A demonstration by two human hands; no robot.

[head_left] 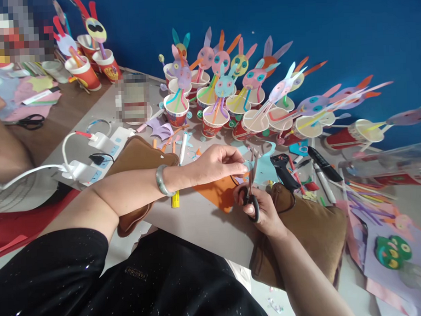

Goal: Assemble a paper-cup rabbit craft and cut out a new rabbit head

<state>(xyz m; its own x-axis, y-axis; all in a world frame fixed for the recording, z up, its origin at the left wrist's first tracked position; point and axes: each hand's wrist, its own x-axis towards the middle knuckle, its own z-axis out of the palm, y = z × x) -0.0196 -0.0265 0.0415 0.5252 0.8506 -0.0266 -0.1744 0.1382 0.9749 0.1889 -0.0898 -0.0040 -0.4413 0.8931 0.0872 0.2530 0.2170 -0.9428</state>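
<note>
My right hand [264,213] is closed around the black handles of a pair of scissors [253,203], whose blades point away from me. My left hand [219,164] pinches a piece of light blue paper [265,169] between thumb and fingers. The paper lies at the blades, with a curled strip of it rising on the far side. Under my hands, an orange sheet [217,194] rests on the grey table [188,228]. A glue gun [284,172], black in colour, lies just right of the paper.
Paper cups with rabbit-faced figures, such as a light blue one [225,86], line the blue wall. Brown cushions [316,223] lie under both forearms. A white power strip [108,154] with cables sits left. Markers [324,164] and straws [367,201] lie right. Another person's arm [6,137] shows far left.
</note>
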